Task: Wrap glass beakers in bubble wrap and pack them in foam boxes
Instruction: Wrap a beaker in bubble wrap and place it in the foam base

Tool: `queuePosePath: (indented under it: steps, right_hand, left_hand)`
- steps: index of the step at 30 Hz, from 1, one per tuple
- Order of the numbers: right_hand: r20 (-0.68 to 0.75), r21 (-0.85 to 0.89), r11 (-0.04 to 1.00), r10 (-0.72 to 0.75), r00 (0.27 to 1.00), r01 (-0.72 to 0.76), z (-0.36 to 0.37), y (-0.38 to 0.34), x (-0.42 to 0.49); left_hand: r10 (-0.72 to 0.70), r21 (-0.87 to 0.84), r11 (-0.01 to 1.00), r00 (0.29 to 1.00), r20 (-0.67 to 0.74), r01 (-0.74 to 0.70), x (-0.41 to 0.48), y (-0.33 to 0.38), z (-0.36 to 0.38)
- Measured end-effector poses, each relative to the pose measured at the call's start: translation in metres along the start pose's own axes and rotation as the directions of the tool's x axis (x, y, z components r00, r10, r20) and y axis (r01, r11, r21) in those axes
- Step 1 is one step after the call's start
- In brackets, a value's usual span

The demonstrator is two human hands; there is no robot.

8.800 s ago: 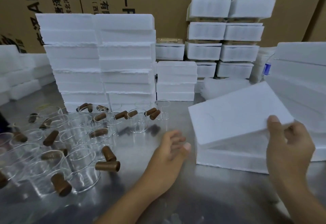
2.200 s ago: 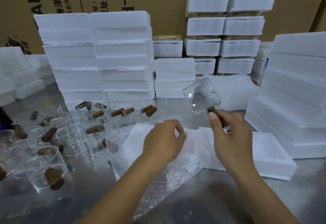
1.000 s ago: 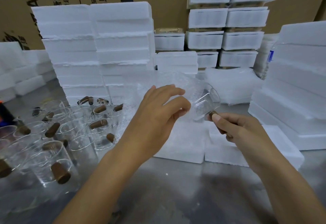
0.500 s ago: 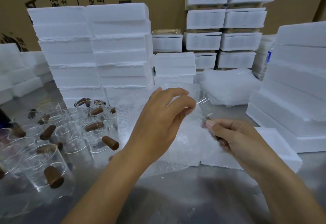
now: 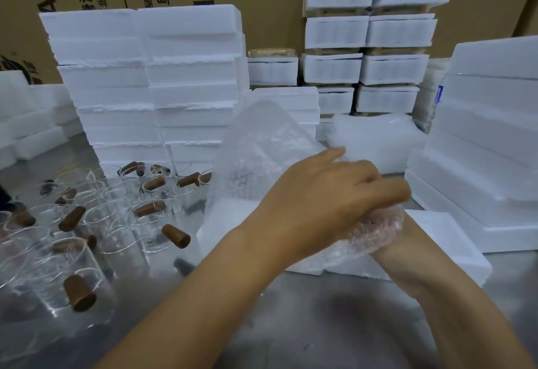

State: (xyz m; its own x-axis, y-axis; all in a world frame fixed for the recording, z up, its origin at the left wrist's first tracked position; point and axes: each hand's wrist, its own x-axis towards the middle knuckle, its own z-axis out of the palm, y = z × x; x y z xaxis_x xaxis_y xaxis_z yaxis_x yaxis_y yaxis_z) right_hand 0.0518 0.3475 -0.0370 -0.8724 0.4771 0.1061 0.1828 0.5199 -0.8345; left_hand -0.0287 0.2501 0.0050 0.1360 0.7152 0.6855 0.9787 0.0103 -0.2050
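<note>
My left hand (image 5: 329, 203) reaches across to the right and grips a sheet of bubble wrap (image 5: 256, 150), folding it over a bundle held above the table. The sheet's free end stands up to the left of the hand. My right hand (image 5: 381, 232) is under the wrap and shows only as a pink blur through it, curled round the glass beaker, which is hidden inside. An open white foam box (image 5: 436, 232) lies on the table just below and behind both hands.
Several glass beakers with brown handles (image 5: 145, 214) crowd the steel table at left. Tall stacks of foam boxes (image 5: 145, 77) rise behind them and at right (image 5: 480, 136). A pile of bubble wrap (image 5: 375, 138) lies behind the hands. Cardboard cartons (image 5: 262, 5) form the back wall.
My left hand has swung right and down, pulling the bubble wrap over the beaker and my right hand. The beaker, partly visible a second ago, is now covered.
</note>
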Motion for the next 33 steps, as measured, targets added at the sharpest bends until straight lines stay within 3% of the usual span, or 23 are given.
queuePosePath:
  steps: [1, 2, 3, 4, 5, 6, 7, 9, 10, 11, 13, 14, 16, 20, 23, 26, 29, 33]
  right_hand:
    - [0.051, 0.065, 0.99, 0.118, 0.992, -0.121, 0.003, -0.021, -0.006]
    - [-0.134, -0.071, 0.994, 0.071, 0.988, -0.082, 0.013, -0.028, 0.002]
    - [-0.154, -0.067, 0.993, 0.081, 0.985, -0.092, 0.013, -0.028, 0.013]
    - [-0.081, -0.011, 0.995, 0.101, 0.992, -0.102, 0.006, -0.016, 0.008]
    - [-0.034, 0.002, 0.996, 0.089, 0.995, -0.089, 0.005, -0.014, -0.001]
    - [-0.086, 0.178, 0.983, -0.041, 0.995, 0.056, 0.001, -0.008, -0.001]
    - [-0.069, 0.421, 0.902, -0.077, 0.995, 0.1, -0.006, -0.007, 0.004]
    - [0.025, 0.569, 0.816, -0.146, 0.989, 0.106, -0.012, 0.002, 0.007]
    - [0.026, 0.559, 0.82, -0.165, 0.986, 0.122, -0.017, 0.008, 0.006]
    - [0.025, 0.545, 0.829, -0.165, 0.986, 0.125, -0.009, 0.006, 0.011]
    - [0.007, 0.54, 0.833, -0.145, 0.989, 0.118, -0.009, 0.009, 0.013]
    - [0.007, 0.519, 0.846, -0.15, 0.989, 0.125, -0.009, 0.009, 0.013]
    - [0.012, 0.463, 0.878, -0.144, 0.99, 0.122, -0.009, 0.007, 0.012]
    - [0.086, 0.435, 0.894, -0.162, 0.983, 0.109, -0.007, 0.008, 0.013]
    - [0.104, 0.549, 0.836, -0.09, 0.99, 0.019, -0.007, 0.011, 0.016]
    - [0.102, 0.464, 0.883, -0.137, 0.985, 0.075, -0.008, 0.012, 0.016]
    - [0.092, 0.466, 0.882, -0.126, 0.988, 0.069, -0.01, 0.015, 0.018]
    - [0.054, 0.483, 0.87, -0.145, 0.988, 0.102, -0.01, 0.013, 0.016]
  left_hand:
    - [0.027, 0.041, 0.999, 1.0, 0.012, -0.027, 0.0, 0.002, 0.001]
    - [0.039, 0.072, 0.997, 0.999, 0.017, -0.04, 0.001, 0.004, 0.002]
    - [0.037, 0.087, 0.996, 0.999, 0.003, -0.037, 0.001, 0.005, -0.001]
    - [0.012, 0.08, 0.997, 0.999, -0.04, -0.009, 0.001, 0.005, -0.004]
    - [-0.053, 0.049, 0.997, 0.992, -0.11, 0.059, 0.002, 0.003, -0.011]
    - [-0.147, -0.011, 0.989, 0.968, -0.205, 0.148, 0.001, -0.001, -0.019]
    - [-0.254, -0.079, 0.967, 0.915, -0.313, 0.242, 0.0, -0.007, -0.028]
    - [-0.495, -0.194, 0.867, 0.74, -0.456, 0.459, -0.002, -0.026, -0.049]
    - [-0.634, -0.267, 0.769, 0.639, -0.435, 0.581, -0.005, -0.039, -0.057]
    - [-0.777, -0.349, 0.629, 0.54, -0.325, 0.695, -0.008, -0.052, -0.065]
    - [-0.916, -0.452, 0.318, 0.393, 0.081, 0.833, -0.014, -0.073, -0.072]
    - [-0.88, -0.503, 0.207, 0.384, 0.279, 0.839, -0.018, -0.08, -0.071]
    - [-0.779, -0.62, 0.065, 0.428, 0.458, 0.782, -0.026, -0.084, -0.064]
    - [-0.691, -0.706, -0.104, 0.459, 0.558, 0.701, -0.036, -0.074, -0.041]
    - [-0.625, -0.696, -0.306, 0.414, 0.662, 0.65, -0.038, -0.059, -0.025]
    - [-0.567, -0.683, -0.512, 0.392, 0.725, 0.521, -0.044, -0.048, -0.013]
    - [-0.49, -0.653, -0.67, 0.451, 0.746, 0.353, -0.047, -0.041, -0.003]
    - [-0.456, -0.612, -0.772, 0.523, 0.72, 0.171, -0.05, -0.037, 0.011]
